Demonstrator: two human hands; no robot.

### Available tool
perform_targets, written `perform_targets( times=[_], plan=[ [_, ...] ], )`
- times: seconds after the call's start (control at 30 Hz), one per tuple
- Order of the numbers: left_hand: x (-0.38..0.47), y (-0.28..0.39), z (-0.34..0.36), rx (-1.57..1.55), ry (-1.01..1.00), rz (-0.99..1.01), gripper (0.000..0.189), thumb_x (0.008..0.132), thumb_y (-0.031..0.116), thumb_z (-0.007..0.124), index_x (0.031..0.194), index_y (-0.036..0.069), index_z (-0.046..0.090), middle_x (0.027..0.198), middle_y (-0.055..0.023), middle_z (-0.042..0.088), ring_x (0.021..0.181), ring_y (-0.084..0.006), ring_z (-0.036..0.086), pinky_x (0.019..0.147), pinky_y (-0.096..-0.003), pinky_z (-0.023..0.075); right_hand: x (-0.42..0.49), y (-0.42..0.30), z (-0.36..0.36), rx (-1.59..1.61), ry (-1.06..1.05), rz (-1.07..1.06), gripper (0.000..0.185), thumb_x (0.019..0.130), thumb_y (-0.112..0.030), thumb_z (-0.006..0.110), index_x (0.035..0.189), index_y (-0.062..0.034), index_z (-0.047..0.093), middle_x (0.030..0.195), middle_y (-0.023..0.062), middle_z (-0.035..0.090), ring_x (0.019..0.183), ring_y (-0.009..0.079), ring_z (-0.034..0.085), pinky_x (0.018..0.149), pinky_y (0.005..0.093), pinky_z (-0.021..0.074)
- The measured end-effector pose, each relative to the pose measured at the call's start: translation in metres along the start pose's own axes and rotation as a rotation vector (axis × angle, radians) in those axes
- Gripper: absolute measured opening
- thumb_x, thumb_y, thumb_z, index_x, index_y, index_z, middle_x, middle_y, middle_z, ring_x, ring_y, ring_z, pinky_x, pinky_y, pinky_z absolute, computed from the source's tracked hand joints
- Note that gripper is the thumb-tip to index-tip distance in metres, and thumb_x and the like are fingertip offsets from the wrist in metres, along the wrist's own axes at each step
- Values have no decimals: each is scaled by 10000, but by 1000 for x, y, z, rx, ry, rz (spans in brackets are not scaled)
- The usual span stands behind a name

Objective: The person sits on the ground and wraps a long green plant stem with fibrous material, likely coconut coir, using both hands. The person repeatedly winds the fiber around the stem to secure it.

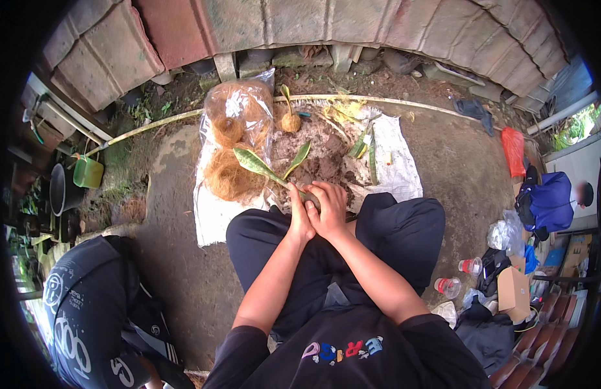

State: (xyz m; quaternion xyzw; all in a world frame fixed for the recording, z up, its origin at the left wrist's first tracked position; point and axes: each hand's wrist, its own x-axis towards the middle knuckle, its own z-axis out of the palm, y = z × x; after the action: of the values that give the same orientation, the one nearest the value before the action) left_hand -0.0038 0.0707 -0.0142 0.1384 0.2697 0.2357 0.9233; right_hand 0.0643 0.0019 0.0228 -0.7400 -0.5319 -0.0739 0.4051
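Both my hands are cupped around the base of a variegated snake plant [256, 164], its leaves leaning up and left. My left hand [300, 216] presses from the left, and my right hand [330, 206] wraps over the dark root ball [310, 198], mostly covered by fingers. Beyond them dark soil [325, 165] lies heaped on a white woven sack [400, 160]. Left of it sit loose coconut fibre [225, 177] and a clear plastic bag [242, 95] of more fibre. A finished-looking fibre ball [291, 123] with a small plant stands farther back. Cut snake plant leaves [361, 146] lie on the right.
Yellow raffia [346, 111] lies at the sack's far edge, by a long pole [412, 102]. Roof tiles [300, 22] overhang the back. One person [86, 311] bends at left; another [548, 202] is at far right. Plastic cups [447, 287] and a cardboard box [513, 294] stand right.
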Motion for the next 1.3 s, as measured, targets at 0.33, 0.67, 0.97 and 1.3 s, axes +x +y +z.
perform_targets(
  times=[0.33,0.67,0.97,1.3],
  plan=[
    [22,-10,-5,162,114,28,581,936,697,465,890,129,582,709,-6,575,572,-126,569,504,-270,505,-13,12,7,12,-46,-15,325,871,-186,556,1178,-86,594,1225,132,563,1164,345,515,1008,502,345],
    [13,-10,10,415,-85,-31,896,928,787,144,1450,112,418,1403,-165,483,1335,-278,440,1108,-506,323,-28,66,3,538,-115,506,369,1021,-197,435,1352,-68,533,1340,183,554,1301,332,479,1091,400,359],
    [9,-6,13,577,-134,-4,764,1000,634,333,1544,101,270,1573,-198,309,1470,-361,252,1156,-500,247,-40,94,-29,707,-419,911,594,1027,-342,541,1499,-40,345,1333,131,536,1192,171,546,939,312,462],
    [14,-22,12,1235,-28,0,547,1022,407,410,1409,28,491,1328,-202,591,1242,-276,551,1039,-333,401,-46,108,-31,1127,-340,1117,446,991,-393,600,1305,-99,483,1075,61,607,912,166,651,754,290,509]
  ],
)
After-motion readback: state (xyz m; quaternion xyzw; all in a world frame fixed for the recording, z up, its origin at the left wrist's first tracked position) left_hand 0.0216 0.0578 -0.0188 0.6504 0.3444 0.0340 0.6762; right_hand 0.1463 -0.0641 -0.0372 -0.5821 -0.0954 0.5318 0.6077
